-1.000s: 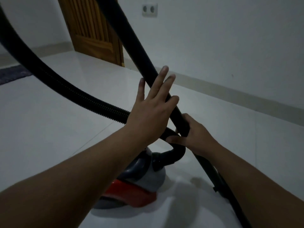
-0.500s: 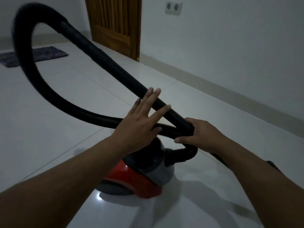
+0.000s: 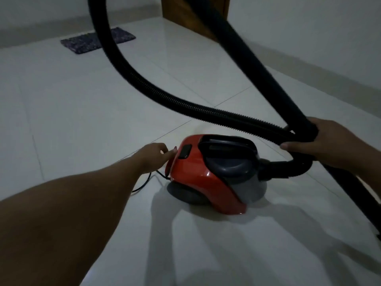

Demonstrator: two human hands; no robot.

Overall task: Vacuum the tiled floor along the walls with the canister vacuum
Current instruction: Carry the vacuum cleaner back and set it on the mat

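Observation:
A red and grey canister vacuum [image 3: 208, 178] sits on the white tiled floor [image 3: 82, 112] in the middle of the head view. Its black ribbed hose [image 3: 156, 93] loops up to the left and out of the top. A rigid black wand [image 3: 253, 65] slants across the right. My right hand [image 3: 323, 145] is closed around the wand and hose together, just right of the canister. My left hand [image 3: 156, 154] reaches to the canister's rear left edge, fingertips touching the red shell beside a black button [image 3: 184, 151]. It holds nothing.
A thin black power cord [image 3: 144, 182] trails from the canister's back under my left forearm. A dark mat [image 3: 98, 40] lies by the far wall. A wooden door [image 3: 185, 15] stands at the top, with a skirting-lined wall [image 3: 329, 65] running along the right.
My left hand left the wand and dropped to the back of the canister. The view swung, so the canister now shows from behind. My right hand kept its grip.

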